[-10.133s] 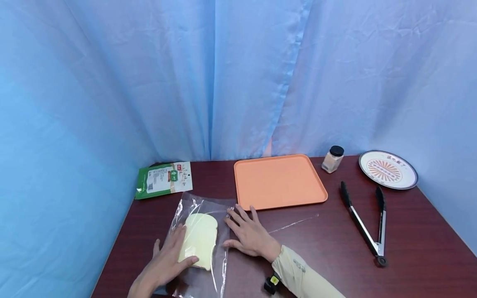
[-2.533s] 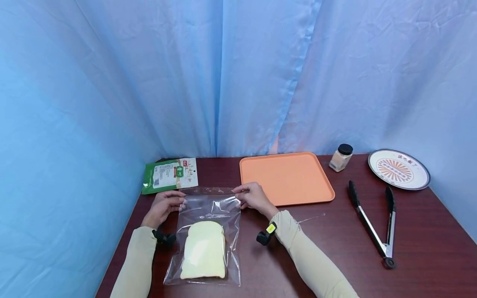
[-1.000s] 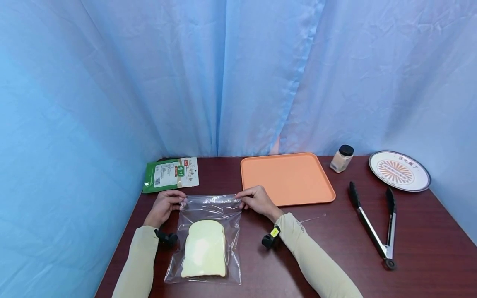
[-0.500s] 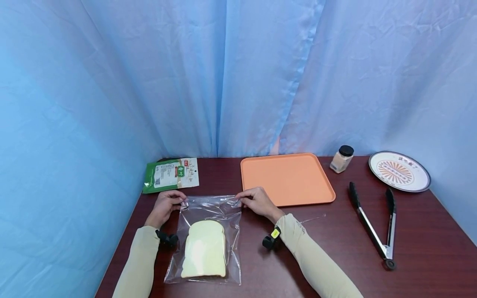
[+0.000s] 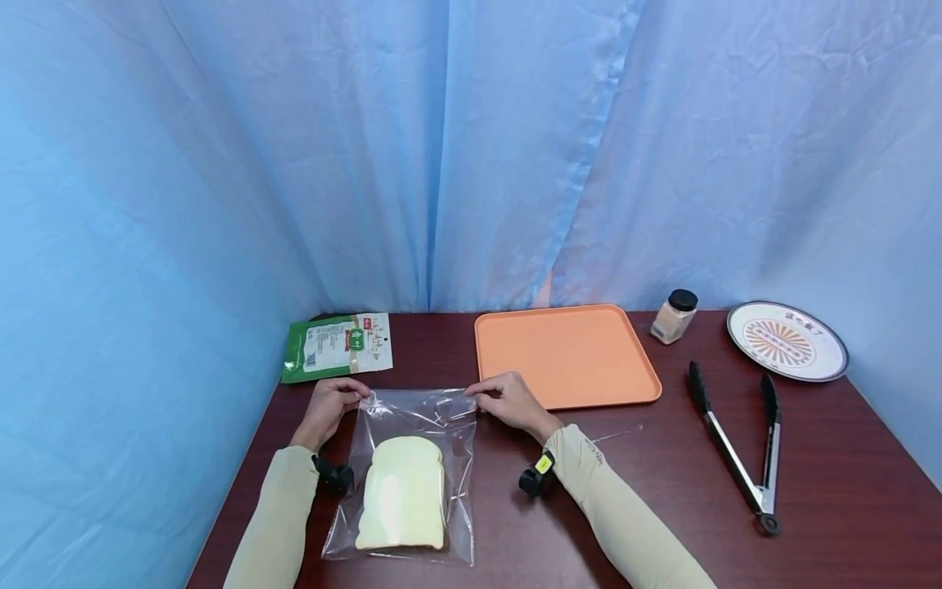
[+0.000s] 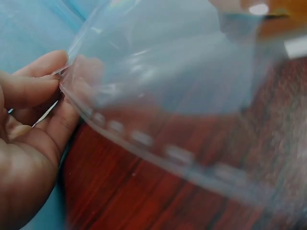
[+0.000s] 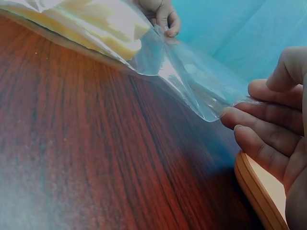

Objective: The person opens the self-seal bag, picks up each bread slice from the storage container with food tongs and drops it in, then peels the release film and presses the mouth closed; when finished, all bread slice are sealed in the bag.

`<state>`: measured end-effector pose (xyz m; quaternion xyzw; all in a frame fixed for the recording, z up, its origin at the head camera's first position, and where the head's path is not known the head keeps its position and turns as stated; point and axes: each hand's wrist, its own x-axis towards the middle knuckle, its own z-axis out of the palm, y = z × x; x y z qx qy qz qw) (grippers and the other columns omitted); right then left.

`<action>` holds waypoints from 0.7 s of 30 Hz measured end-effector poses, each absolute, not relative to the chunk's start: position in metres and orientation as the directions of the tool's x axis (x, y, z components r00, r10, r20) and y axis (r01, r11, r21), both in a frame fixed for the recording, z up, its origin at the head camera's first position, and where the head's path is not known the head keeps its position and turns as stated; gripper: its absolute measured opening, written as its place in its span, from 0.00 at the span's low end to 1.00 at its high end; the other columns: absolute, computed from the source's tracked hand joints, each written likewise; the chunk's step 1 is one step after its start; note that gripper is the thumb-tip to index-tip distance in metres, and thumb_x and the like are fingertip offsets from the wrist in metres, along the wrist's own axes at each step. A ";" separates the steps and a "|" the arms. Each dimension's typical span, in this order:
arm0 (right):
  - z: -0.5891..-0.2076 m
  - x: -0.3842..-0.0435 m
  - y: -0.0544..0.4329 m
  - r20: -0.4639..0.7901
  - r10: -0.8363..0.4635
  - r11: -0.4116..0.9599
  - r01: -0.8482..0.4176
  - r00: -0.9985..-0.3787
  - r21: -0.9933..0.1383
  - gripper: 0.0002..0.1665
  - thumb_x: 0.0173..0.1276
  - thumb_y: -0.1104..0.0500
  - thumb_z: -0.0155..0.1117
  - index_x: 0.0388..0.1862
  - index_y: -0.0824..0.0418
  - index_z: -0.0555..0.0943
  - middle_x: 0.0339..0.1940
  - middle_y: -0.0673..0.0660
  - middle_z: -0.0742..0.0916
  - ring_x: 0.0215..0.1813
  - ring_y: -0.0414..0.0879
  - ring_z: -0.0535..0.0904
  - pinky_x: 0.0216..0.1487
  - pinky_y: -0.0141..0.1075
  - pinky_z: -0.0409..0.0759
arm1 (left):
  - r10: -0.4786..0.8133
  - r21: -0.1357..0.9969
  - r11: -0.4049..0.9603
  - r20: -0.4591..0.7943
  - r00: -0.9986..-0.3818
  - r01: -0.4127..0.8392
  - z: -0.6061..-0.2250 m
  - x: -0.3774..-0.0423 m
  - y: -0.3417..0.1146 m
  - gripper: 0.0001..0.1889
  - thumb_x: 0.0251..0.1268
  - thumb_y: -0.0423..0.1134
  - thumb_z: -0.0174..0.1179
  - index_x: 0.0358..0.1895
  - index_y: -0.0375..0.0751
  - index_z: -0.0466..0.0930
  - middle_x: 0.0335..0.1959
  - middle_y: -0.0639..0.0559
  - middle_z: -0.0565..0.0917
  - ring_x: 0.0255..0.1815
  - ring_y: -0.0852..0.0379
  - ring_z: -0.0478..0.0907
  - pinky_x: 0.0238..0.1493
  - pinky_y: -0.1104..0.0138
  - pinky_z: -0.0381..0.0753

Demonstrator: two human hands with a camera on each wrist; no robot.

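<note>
A clear plastic bag lies flat on the dark red-brown table, with pale yellow bread slices inside its near part. My left hand pinches the bag's far left corner between thumb and fingers. At the far right corner, my right hand pinches the film. The left wrist view shows the bag edge running away from the left fingers, with a row of whitish marks along it. In the right wrist view the film stretches from the right fingers past the yellow bread, and its corner is creased.
An orange tray lies just beyond my right hand. Behind my left hand is a green-and-white packet. To the right are a black-lidded jar, a patterned plate and spread tongs. Blue curtains surround the table.
Ten seconds ago my hands lay spread on the bag; now they pinch its far corners. Since 2.5 s ago the bag's far edge has come slightly nearer. Over the last second, its top creases shifted.
</note>
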<state>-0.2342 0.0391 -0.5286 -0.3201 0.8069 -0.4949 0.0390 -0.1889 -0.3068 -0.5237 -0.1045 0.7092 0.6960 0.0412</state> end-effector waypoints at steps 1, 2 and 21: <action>-0.528 -0.234 0.039 0.254 -0.555 0.305 -0.478 -0.792 -0.824 0.14 0.65 0.65 0.59 0.41 0.59 0.91 0.25 0.52 0.91 0.24 0.32 0.81 0.28 0.26 0.75 | -0.095 0.979 0.012 -0.202 -0.975 -0.204 -0.524 -0.189 -0.306 0.18 0.67 0.18 0.48 0.30 0.33 0.87 0.27 0.59 0.86 0.31 0.66 0.82 0.35 0.75 0.84; -0.528 -0.234 0.039 0.257 -0.555 0.305 -0.481 -0.791 -0.822 0.13 0.66 0.64 0.60 0.41 0.59 0.91 0.25 0.52 0.91 0.24 0.32 0.82 0.28 0.26 0.76 | -0.098 0.979 0.009 -0.200 -0.975 -0.202 -0.523 -0.189 -0.306 0.18 0.67 0.18 0.47 0.30 0.33 0.87 0.27 0.59 0.86 0.31 0.66 0.82 0.35 0.75 0.84; -0.526 -0.228 0.030 0.219 -0.455 0.306 -0.383 -0.863 -0.872 0.07 0.65 0.57 0.72 0.37 0.59 0.91 0.26 0.56 0.92 0.24 0.38 0.86 0.28 0.31 0.85 | -0.087 0.989 0.064 -0.127 -0.988 -0.133 -0.522 -0.184 -0.298 0.14 0.59 0.25 0.68 0.45 0.18 0.78 0.24 0.61 0.85 0.27 0.66 0.83 0.35 0.73 0.86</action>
